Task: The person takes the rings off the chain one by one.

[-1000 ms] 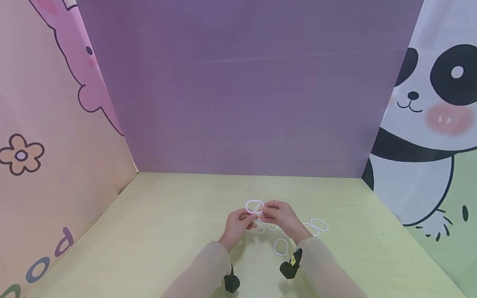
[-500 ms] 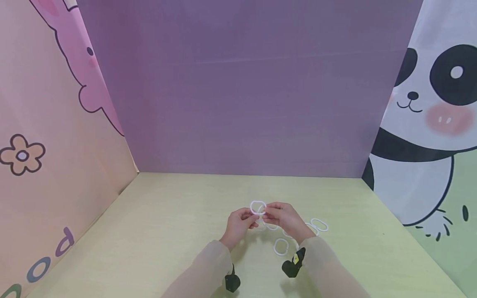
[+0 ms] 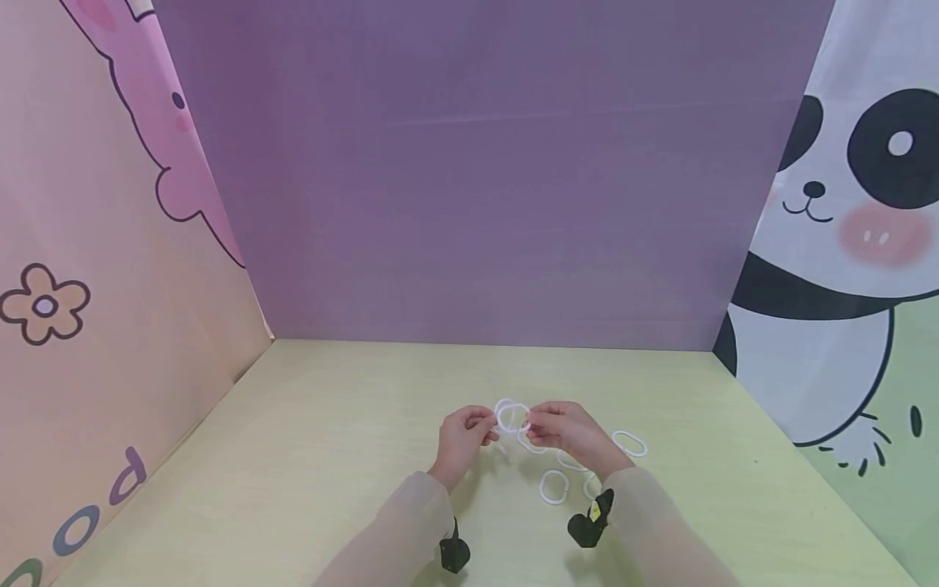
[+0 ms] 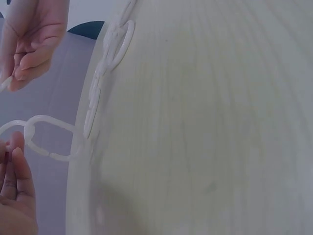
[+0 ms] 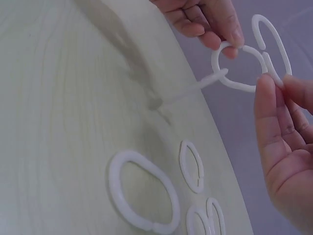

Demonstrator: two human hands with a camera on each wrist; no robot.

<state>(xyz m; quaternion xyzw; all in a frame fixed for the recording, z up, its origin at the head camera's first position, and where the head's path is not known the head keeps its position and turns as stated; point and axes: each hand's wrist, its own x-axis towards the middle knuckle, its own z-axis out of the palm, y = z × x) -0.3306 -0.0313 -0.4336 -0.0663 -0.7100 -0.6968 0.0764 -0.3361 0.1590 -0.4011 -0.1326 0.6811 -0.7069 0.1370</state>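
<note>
My left hand [image 3: 462,440] pinches a white plastic chain link [image 5: 217,61] between thumb and fingertips, above the table. Another link [image 4: 51,138] hangs through it and slants toward the tabletop. Facing it, my right hand [image 3: 575,434] pinches a second oval link [image 5: 279,46] with a small split in its side. In the right wrist view, this link overlaps the right side of the left hand's link, its split close by. Whether the two are hooked together I cannot tell. In the head view both links overlap between the hands.
On the pale wooden table [image 3: 352,424] lie several more white links. One link [image 3: 553,487] is near the right wrist, another link [image 3: 629,443] farther right. A purple panel [image 3: 477,204] stands behind, with printed cartoon walls on both sides.
My right hand has shifted slightly right and my left slightly left. The link seen higher between them has come down and now overlaps the other one more.
</note>
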